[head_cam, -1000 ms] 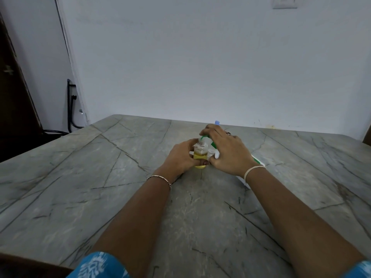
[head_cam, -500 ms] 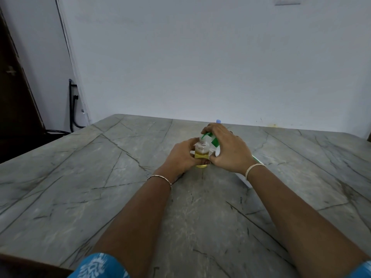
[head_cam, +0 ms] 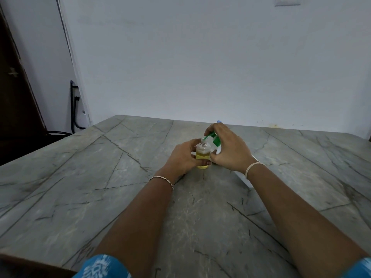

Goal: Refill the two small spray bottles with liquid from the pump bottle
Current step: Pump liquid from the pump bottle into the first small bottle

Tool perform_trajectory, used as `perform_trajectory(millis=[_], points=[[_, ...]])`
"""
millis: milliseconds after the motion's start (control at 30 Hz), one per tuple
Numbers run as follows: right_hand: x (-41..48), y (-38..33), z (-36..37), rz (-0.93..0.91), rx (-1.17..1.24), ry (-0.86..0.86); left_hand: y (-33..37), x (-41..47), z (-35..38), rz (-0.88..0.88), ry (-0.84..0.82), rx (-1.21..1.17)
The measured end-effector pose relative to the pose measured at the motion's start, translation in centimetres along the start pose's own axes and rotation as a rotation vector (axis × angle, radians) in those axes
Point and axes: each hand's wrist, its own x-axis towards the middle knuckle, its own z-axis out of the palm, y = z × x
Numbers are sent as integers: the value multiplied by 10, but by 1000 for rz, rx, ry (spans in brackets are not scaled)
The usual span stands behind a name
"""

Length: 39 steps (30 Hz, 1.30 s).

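My left hand point(head_cam: 184, 155) grips the small spray bottle point(head_cam: 203, 152), which stands upright on the tabletop point(head_cam: 100, 177) near its far edge, about half full of yellow liquid. My right hand point(head_cam: 228, 151) clasps the pump bottle point(head_cam: 216, 140) just beside it, its green spout at the open neck.

I read this as plain domestic room, not workplace. Grey veined stone tabletop point(head_cam: 80, 187), far edge near bare pale painted wall point(head_cam: 200, 57). Dark wooden door point(head_cam: 14, 109) with latch point(head_cam: 13, 73) beyond tabletop's left edge. Switch plate point(head_cam: 287, 1) high on wall. Black cables point(head_cam: 73, 109) hang beyond far left corner.
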Motion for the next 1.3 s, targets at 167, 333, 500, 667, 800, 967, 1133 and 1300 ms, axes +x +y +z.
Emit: perform_trajectory(millis=[167,333,500,667,800,967,1133,1300], points=[[-4,1,-1,-4,11,6,1,0,0,-10,5,-13],[-3,1,-2,-4,19,-4,4,-3,0,-12,-2,-10],[-2,-3,-3,19,10,1,4,-3,0,-16,-3,-18],[-1,-5,-2,30,12,15,3,-2,0,-18,-2,-25],[-4,-5,-4,18,20,2,2,-2,0,-11,7,-24],[-6,-2,-9,28,42,-49,4,-2,0,-1,8,7],[-6,-6,-20,53,71,-145,4,-2,1,-9,8,7],[-9,-3,-28,23,55,-243,5,-5,1,19,11,26]])
